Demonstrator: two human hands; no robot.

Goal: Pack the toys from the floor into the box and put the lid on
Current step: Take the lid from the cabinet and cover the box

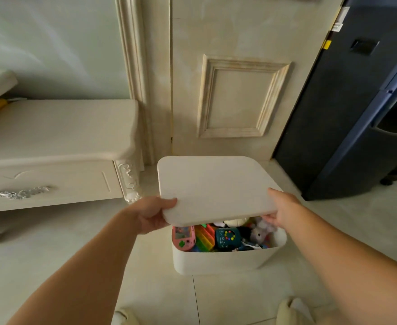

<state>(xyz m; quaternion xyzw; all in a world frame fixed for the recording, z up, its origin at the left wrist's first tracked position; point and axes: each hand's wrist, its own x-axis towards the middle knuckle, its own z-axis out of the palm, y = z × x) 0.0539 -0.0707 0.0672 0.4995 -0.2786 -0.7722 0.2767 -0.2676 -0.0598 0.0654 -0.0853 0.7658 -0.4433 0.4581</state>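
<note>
A white box (220, 262) stands on the floor in front of me, filled with toys: a pink handheld game (183, 238), a rainbow-coloured toy (204, 238), a dark green game (228, 238) and a grey plush (260, 233). A pale rectangular lid (213, 188) hovers tilted over the box, covering its far part. My left hand (154, 215) grips the lid's near left corner, thumb on top. My right hand (283, 207) holds the near right edge, fingers underneath.
A cream cabinet (52, 146) with a silver drawer handle stands at the left. A panelled door (235, 90) is behind the box. A dark blue appliance (356, 109) stands at the right. My slippers (291, 310) show at the bottom on the tiled floor.
</note>
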